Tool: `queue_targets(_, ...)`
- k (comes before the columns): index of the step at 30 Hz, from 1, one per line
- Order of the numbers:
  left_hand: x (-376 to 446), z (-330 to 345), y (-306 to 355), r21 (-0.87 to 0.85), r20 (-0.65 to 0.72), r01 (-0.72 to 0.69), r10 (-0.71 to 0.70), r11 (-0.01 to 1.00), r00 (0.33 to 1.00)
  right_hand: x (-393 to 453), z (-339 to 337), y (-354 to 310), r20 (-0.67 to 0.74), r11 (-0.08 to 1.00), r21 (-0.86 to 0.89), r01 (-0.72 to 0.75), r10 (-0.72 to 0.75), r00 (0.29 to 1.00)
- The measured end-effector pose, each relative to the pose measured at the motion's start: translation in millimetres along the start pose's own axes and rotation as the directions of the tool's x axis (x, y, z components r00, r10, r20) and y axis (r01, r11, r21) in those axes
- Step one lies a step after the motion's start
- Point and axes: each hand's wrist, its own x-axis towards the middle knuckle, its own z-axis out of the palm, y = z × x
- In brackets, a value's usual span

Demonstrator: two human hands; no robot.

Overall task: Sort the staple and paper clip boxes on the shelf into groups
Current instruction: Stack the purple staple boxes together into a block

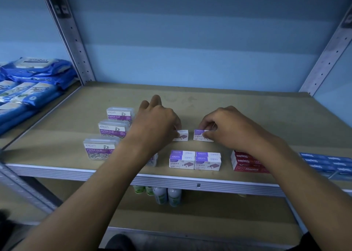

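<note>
On the brown shelf [247, 113] my left hand [155, 121] grips a small white-and-purple staple box [182, 135]. Just to its right, my right hand [226, 125] pinches a second matching staple box [200, 136]. In front of them stand two stacks of the same purple staple boxes [195, 161]. Three clear paper clip boxes [112, 129] line up at the left, and another clear box [153, 160] is half hidden under my left forearm. Red staple boxes [245, 162] and blue staple boxes [323, 163] sit at the front right.
Blue wipe packets [32, 83] fill the neighbouring shelf at the left. Bottles [167, 194] stand on the shelf below. Perforated metal uprights [76, 41] frame the bay, and a metal lip [198, 182] runs along the front edge.
</note>
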Motion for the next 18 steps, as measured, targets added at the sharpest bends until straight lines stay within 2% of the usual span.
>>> queue_targets(12,-13.5,-22.8,8.9,-0.008,-0.114,-0.065,0.063,0.998,0.991,-16.9,-21.9,-9.6,-0.028,0.998,0.052,0.041,-0.039,0.999)
queue_targets(18,-20.1,-25.3,10.3,-0.017,-0.105,-0.09,0.088,0.996,0.991,-26.6,-27.5,-16.5,0.001,0.998,0.028,0.053,-0.053,0.999)
